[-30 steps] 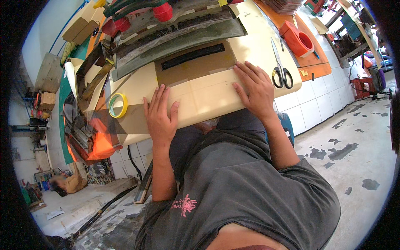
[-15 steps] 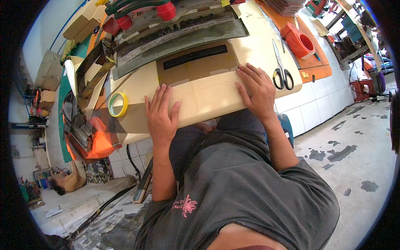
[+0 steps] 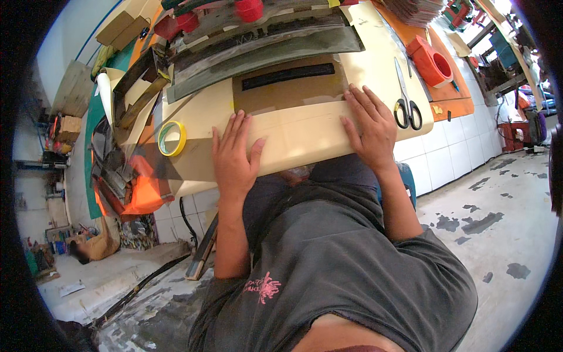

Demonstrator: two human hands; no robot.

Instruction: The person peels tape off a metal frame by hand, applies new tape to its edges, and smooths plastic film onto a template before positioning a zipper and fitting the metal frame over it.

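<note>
Left grip [image 3: 236, 159]: your palm faces down with the fingers spread on the cream surface and the thumb out to the side; it holds nothing, and the fingertips are at the near left corner of the brown panel.
Right grip [image 3: 373, 134]: likewise laid out flat, fingers pointing forward, nothing held; your fingertips lie at the panel's right edge.
Brown panel [image 3: 258, 101]: flat in front of you, between and just beyond your hands.
Black strip [image 3: 287, 76]: lengthwise across the panel, near its far edge, touched by neither hand.
Progress: the panel looks laid in place with the strip on it, and your hands seem to be steadying or smoothing the near side; whether the panel is fixed down, and how much is left, you cannot tell from this view.
Tabletop [image 3: 305, 135]: cream, running toward your lap under both hands.
Yellow tape roll [image 3: 182, 139]: beside your left hand, on its outer side, unheld.
Scissors [image 3: 406, 98]: beyond your right hand, blades pointing away from you, unheld.
Grey slab [image 3: 264, 63]: long and slanting, just behind the panel.
Red holder [image 3: 420, 54]: farther right, past the scissors.
</note>
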